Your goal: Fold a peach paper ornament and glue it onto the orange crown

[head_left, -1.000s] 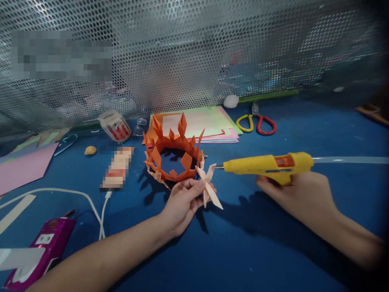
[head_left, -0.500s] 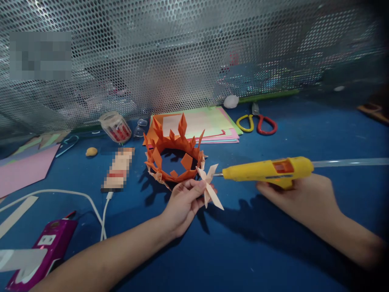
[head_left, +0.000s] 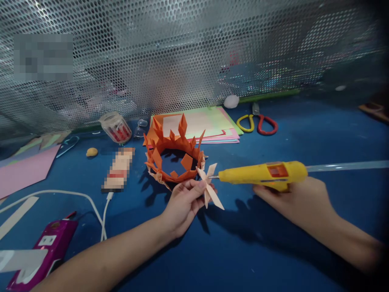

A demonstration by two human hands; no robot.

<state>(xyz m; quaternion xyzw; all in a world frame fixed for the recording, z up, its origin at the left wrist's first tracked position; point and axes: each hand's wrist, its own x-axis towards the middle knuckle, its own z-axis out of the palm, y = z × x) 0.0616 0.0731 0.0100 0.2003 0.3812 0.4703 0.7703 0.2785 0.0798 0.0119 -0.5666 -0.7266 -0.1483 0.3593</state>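
Between the thumb and fingers of my left hand [head_left: 185, 202] is a pale peach paper flower [head_left: 215, 196] with pointed petals. My right hand [head_left: 304, 207] is wrapped round the handle of a yellow hot glue gun [head_left: 249, 174]. The gun points left, and its metal nozzle meets the middle of the flower. A clear glue stick [head_left: 346, 166] runs out of its back end. Just behind my left hand stands an orange folded-paper crown [head_left: 187, 162], with peach paper pieces along its outer side.
Behind the crown lies a stack of coloured paper [head_left: 206, 121], with red-and-yellow-handled scissors [head_left: 267, 125] to its right. A jar [head_left: 115, 127], a phone [head_left: 120, 168] on a white cable and a purple power strip [head_left: 51, 247] are on the left. A perforated metal screen [head_left: 182, 52] closes the back.
My right hand has brought the glue gun a little to the left, so its nozzle reaches further into the flower's middle. My left hand and the flower have hardly moved.
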